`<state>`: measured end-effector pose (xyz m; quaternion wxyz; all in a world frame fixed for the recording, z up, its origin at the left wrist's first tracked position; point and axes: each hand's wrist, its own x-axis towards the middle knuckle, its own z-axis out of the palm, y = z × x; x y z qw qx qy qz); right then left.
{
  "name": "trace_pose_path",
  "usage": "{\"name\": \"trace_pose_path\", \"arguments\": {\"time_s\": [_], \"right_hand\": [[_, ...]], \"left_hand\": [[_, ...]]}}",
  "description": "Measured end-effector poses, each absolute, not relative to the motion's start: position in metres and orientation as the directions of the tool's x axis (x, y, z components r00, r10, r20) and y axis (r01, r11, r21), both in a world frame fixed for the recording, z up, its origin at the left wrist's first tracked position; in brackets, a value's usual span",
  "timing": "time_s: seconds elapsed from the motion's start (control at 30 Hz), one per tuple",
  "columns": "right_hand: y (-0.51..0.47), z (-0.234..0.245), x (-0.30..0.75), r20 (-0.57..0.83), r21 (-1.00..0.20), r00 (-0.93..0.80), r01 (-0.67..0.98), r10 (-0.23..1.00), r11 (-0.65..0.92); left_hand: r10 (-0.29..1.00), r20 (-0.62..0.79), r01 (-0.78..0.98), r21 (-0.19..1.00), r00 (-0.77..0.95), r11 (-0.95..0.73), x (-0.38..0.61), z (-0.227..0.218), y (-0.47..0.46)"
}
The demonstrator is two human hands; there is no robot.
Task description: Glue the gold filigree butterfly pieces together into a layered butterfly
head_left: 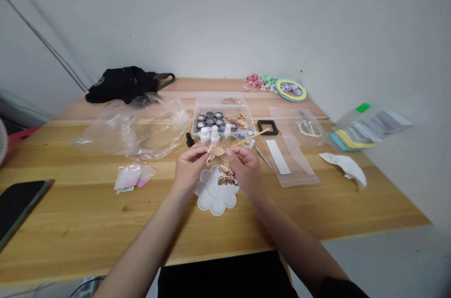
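While angled inward above a wooden table [70, 227], left hand [189, 167] pinches a gold butterfly ornament [214, 151] between narrow fingertips; right hand [244, 170], also nearly closed, grips a thin wooden stick [252, 137], above a second gold butterfly [227, 175] over a white petal-shaped palette [215, 200].

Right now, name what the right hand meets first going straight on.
The right hand would probably meet the gold butterfly in the left hand first, though depth is unclear.
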<state>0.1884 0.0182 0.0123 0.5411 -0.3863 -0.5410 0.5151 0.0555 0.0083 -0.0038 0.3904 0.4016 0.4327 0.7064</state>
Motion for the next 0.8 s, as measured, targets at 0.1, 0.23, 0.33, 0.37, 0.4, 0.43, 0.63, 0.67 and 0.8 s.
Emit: {"name": "trace_pose_path", "arguments": {"time_s": [0.1,0.23,0.33,0.37,0.4,0.43,0.63,0.67,0.8], "right_hand": [[0.0182,0.0122,0.1884,0.164,-0.983,-0.096,-0.101,0.982,0.154],[0.0179,0.0123,0.1887,0.182,-0.982,-0.067,-0.061,0.981,0.178],[0.0175,0.0117,0.1890,0.194,-0.981,-0.060,-0.031,0.979,0.193],[0.0174,0.0115,0.1891,0.193,-0.981,-0.060,-0.025,0.979,0.192],[0.0172,0.0112,0.1892,0.190,-0.982,-0.058,-0.024,0.980,0.188],[0.0171,0.0111,0.1893,0.186,-0.982,-0.057,-0.028,0.981,0.185],[0.0168,0.0121,0.1915,0.230,-0.972,-0.013,-0.051,0.973,0.229],[0.0168,0.0120,0.1919,0.247,-0.968,0.002,-0.044,0.969,0.246],[0.0161,0.0086,0.1926,0.296,-0.955,0.033,-0.018,0.955,0.297]], "left_hand": [[0.898,0.233,-0.176,0.933,-0.374,-0.315,0.0554,-0.0039,0.0080],[0.897,0.231,-0.172,0.934,-0.376,-0.313,0.0553,-0.0046,0.0082],[0.898,0.236,-0.173,0.933,-0.372,-0.317,0.0553,-0.0049,0.0085],[0.897,0.242,-0.171,0.931,-0.370,-0.321,0.0553,-0.0051,0.0085],[0.897,0.247,-0.169,0.930,-0.368,-0.325,0.0553,-0.0054,0.0085],[0.897,0.252,-0.170,0.929,-0.365,-0.330,0.0553,-0.0058,0.0085],[0.926,0.173,-0.263,0.926,-0.337,-0.269,0.0554,-0.0050,0.0063],[0.935,0.150,-0.301,0.920,-0.322,-0.251,0.0557,-0.0037,0.0056],[0.968,0.120,-0.431,0.878,-0.218,-0.206,0.0572,0.0022,0.0025]]}}
